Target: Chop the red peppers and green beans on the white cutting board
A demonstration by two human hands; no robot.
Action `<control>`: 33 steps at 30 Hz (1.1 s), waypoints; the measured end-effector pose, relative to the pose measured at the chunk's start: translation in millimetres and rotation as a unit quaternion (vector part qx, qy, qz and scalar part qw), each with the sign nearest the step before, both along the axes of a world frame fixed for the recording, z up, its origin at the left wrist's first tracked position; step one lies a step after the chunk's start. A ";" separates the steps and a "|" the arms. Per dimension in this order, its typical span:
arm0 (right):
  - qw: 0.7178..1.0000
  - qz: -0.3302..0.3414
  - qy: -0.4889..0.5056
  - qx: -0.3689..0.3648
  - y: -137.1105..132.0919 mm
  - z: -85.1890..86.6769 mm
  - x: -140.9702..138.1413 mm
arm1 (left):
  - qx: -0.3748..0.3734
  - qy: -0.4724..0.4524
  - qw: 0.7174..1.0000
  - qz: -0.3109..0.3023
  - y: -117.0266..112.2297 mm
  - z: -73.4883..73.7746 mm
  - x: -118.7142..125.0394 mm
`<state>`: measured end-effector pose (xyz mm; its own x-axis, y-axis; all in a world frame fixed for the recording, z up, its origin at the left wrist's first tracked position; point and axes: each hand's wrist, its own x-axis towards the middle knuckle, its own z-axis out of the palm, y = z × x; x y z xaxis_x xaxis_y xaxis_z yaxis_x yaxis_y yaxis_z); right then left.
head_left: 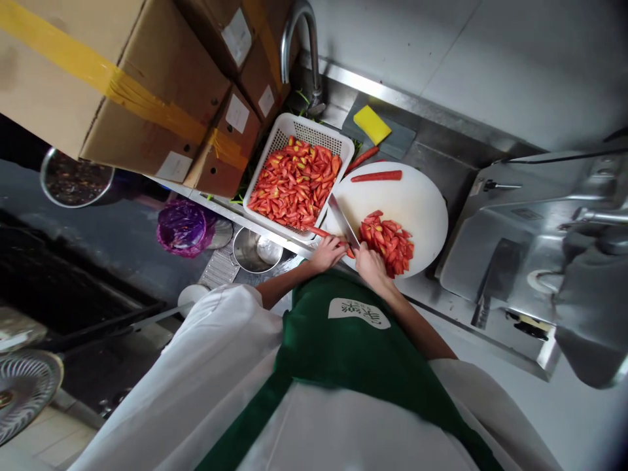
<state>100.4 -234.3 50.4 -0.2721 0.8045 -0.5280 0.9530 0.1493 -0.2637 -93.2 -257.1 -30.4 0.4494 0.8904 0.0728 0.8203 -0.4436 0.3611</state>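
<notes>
My left hand (326, 252) is closed on a carrot (321, 231) and pins it to the edge of a round white cutting board (417, 196). My right hand (369, 263) grips the handle of a cleaver (343, 221), whose blade stands on the carrot beside my left fingers. To the right of the blade, a pile of cut carrot pieces (388, 239) lies on the board. A whole carrot (375, 175) rests at the board's far side. A white basket (343, 145) to the left is full of carrot slices.
Taped cardboard boxes (122, 85) are stacked at the upper left beside a faucet (299, 39). A yellow sponge (371, 124) lies behind the board. A second cleaver (493, 281) rests on a steel tray at the right. A metal bowl (252, 250) and a purple bag (182, 226) sit below the counter.
</notes>
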 end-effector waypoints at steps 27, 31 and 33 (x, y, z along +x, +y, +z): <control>1.000 0.015 -0.017 0.019 -4.7 12.2 -4.2 | -0.007 0.035 0.999 -0.015 3.9 4.6 16.6; 1.000 -0.001 -0.004 0.009 9.0 -1.6 0.2 | -0.004 0.011 0.999 0.044 5.1 6.2 4.6; 1.000 -0.007 -0.003 -0.002 13.1 -6.8 14.7 | -0.002 0.003 0.998 0.067 5.9 5.4 3.2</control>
<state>115.1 -221.2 43.5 -0.2573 0.8058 -0.5334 0.9568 0.1349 -0.2577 -90.0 -251.2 -25.0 0.3265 0.9429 0.0661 0.8747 -0.3279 0.3569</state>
